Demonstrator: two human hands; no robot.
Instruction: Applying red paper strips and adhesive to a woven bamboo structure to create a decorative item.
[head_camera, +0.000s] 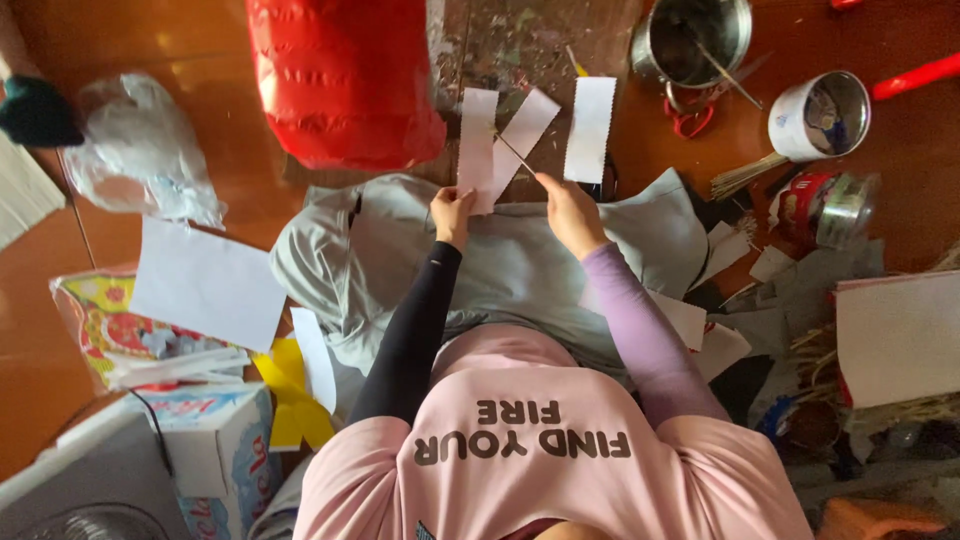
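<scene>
The left hand (452, 212) pinches a white paper strip (477, 140) and the right hand (570, 208) grips a thin stick (516, 155) laid across it, over grey cloth (520, 260), beyond which a red lantern (345, 80) and metal pot (695, 40) sit on the floor.

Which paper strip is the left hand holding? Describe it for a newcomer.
Start at the big red lantern at top centre. Just right of it three white strips fan out; the left hand grips the leftmost strip, the upright, straight-edged one, unlike the slanted middle strip.
</scene>
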